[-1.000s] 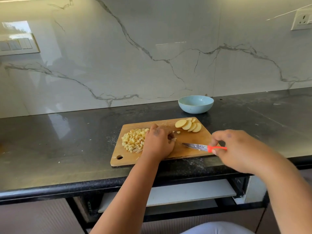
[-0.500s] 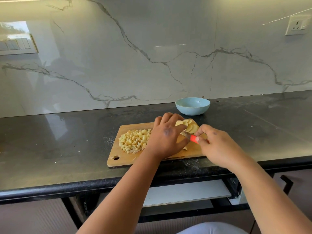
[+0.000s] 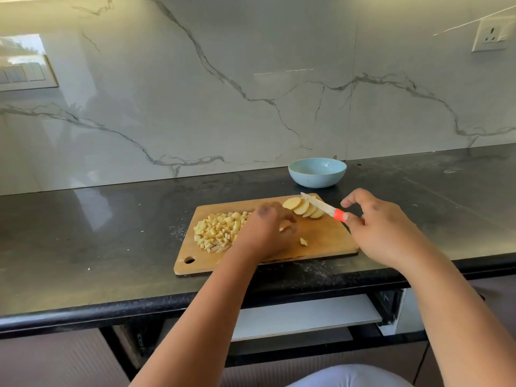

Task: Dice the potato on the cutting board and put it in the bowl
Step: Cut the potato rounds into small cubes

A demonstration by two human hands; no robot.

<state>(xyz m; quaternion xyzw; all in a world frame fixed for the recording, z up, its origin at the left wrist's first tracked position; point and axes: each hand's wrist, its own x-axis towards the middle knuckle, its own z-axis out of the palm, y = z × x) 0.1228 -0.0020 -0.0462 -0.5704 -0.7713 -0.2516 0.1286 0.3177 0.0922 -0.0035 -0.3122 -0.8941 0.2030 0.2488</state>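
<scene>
A wooden cutting board point(image 3: 321, 241) lies on the dark counter point(image 3: 111, 233), close to the front edge. On the left part of the board sits a pile of small potato cubes point(image 3: 216, 231). At the far right corner of the board lie some round potato slices point(image 3: 303, 207), leaning one on the next. One little potato bit point(image 3: 303, 241) lies alone near the middle of the board.

The left hand point(image 3: 265, 233) is on the board, between the cubes and the slices. Its fingers are bent down over some small potato bits, but I cannot tell if they hold them.

The right hand point(image 3: 382, 230) holds a knife point(image 3: 321, 205) with a red handle. The thumb and fingers pinch the handle, and the pointing finger sticks up loose. The blade lies just behind the slices and points to the back left.

A light blue bowl point(image 3: 317, 178) stands on the counter just behind the board, near the marble wall point(image 3: 251, 79). No potato shows in it. A white wall socket point(image 3: 490, 34) is up on the right.
</scene>
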